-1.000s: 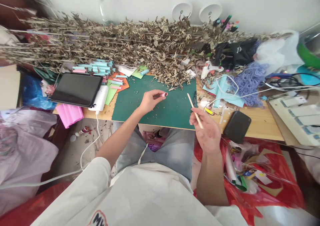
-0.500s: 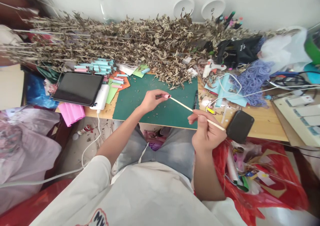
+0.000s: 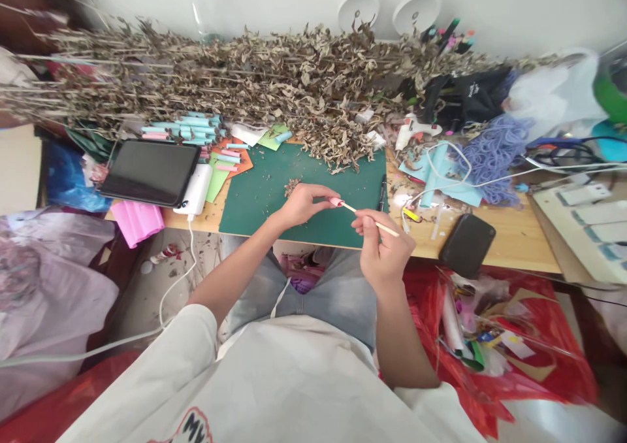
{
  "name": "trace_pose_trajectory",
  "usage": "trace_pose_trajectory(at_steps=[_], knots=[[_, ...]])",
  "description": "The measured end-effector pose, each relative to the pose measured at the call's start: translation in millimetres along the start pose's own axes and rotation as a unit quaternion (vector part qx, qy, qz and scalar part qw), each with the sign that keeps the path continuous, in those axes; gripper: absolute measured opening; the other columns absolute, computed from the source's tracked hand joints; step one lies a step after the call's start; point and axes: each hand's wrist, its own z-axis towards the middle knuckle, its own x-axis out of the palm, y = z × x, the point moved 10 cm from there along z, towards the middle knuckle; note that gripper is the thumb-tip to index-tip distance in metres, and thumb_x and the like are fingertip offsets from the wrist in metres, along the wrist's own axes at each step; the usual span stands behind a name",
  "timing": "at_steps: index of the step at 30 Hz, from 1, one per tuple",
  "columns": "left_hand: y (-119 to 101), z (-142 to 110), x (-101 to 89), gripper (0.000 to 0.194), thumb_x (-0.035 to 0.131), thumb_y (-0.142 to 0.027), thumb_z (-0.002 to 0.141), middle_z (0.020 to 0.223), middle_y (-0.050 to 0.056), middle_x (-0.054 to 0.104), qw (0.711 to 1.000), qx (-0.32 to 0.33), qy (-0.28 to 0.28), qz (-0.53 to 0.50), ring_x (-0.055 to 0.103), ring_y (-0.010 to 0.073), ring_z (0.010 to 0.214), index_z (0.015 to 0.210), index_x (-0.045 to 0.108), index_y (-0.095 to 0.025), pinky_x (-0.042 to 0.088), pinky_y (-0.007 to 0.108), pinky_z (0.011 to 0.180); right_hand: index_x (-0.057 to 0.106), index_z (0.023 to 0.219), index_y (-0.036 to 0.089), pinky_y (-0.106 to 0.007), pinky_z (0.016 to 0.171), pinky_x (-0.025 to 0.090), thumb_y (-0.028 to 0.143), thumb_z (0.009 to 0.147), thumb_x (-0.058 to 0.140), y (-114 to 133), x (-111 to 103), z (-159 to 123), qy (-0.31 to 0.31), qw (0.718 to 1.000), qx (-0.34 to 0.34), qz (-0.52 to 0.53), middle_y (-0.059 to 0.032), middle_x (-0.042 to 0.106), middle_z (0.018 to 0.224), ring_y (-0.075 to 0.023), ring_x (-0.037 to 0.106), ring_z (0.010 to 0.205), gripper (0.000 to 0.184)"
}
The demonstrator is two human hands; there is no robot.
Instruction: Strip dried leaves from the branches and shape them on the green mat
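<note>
My left hand (image 3: 306,204) pinches a small pink paper tube (image 3: 336,202) between thumb and fingertips, above the green cutting mat (image 3: 259,198). A thin pale wooden stick (image 3: 385,227) is gripped in my right hand (image 3: 385,250), and its far tip sits at or inside the tube's open end; how deep I cannot tell. Beside my left hand lies a small heap of dry crumbs (image 3: 292,187) on the mat. A pile of dried leaves (image 3: 337,149) spreads over the mat's far edge.
Dried stalks (image 3: 220,70) line the back. Blue and pink paper tubes (image 3: 196,128) lie near a black tablet (image 3: 151,172) and white power bank (image 3: 200,191). To the right are a pen (image 3: 382,191), glue gun (image 3: 415,131), purple yarn (image 3: 497,159) and black case (image 3: 467,246).
My right hand has moved left, and less of the stick shows between it and the tube. My left hand with the tube shifted slightly right and nearer, uncovering the crumb heap.
</note>
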Motion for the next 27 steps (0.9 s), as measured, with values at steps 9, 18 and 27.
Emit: trace_pose_trajectory(at_steps=[9, 18, 27], knots=[[4.4, 0.2, 8.5, 0.02, 0.066, -0.031, 0.089, 0.099, 0.007, 0.077, 0.999, 0.013, -0.016, 0.037, 0.071, 0.0184, 0.09, 0.102, 0.076, -0.018, 0.054, 0.03, 0.083, 0.069, 0.095, 0.02, -0.028, 0.065, 0.055, 0.035, 0.1, 0.043, -2.6, -9.6, -3.4, -0.037, 0.999, 0.017, -0.011, -0.0034, 0.072, 0.078, -0.0144, 0.066, 0.066, 0.03], [9.6, -0.3, 5.2, 0.021, 0.066, -0.03, 0.089, 0.102, 0.008, 0.076, 0.999, 0.005, -0.026, 0.047, 0.07, 0.0182, 0.09, 0.103, 0.076, -0.019, 0.053, 0.03, 0.084, 0.068, 0.091, 0.021, -0.028, 0.063, 0.054, 0.04, 0.1, 0.041, -1.3, -16.7, 4.7, -0.026, 0.999, 0.024, -0.017, -0.0025, 0.07, 0.074, -0.0143, 0.066, 0.064, 0.034], [-8.3, 2.3, 9.1, 0.019, 0.068, -0.031, 0.088, 0.094, 0.007, 0.076, 0.997, 0.046, -0.018, 0.052, 0.07, 0.0171, 0.086, 0.099, 0.075, -0.017, 0.053, 0.029, 0.08, 0.067, 0.091, 0.019, -0.025, 0.064, 0.052, 0.04, 0.101, 0.038, -23.3, 7.6, 10.4, 0.003, 0.999, 0.042, -0.013, -0.0015, 0.069, 0.072, -0.0125, 0.064, 0.062, 0.038]])
